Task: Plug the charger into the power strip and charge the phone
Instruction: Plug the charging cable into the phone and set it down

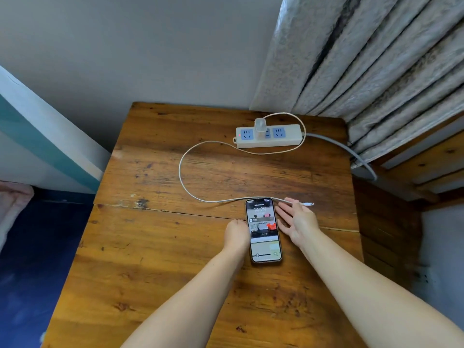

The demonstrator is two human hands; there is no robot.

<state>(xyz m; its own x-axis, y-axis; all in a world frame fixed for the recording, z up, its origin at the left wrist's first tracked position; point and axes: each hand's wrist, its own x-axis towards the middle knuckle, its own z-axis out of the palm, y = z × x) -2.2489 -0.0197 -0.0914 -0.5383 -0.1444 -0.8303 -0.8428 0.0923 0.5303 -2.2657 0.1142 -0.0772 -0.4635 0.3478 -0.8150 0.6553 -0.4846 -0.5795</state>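
The left hand is curled against the left long side of the phone, with the fingers bent in; how firmly they grip the phone I cannot tell, because the fingertips are hidden under the hand. The phone lies flat on the wooden table, a little right of the middle, its long axis running from the near edge toward the far edge, screen up and lit. The right hand is spread open, palm partly up, just right of the phone; the cable passes across its fingers near the free connector, which points to the right edge. The cable loops left and back to the charger, which stands plugged in the power strip near the far right corner. The screen text is too small to read.
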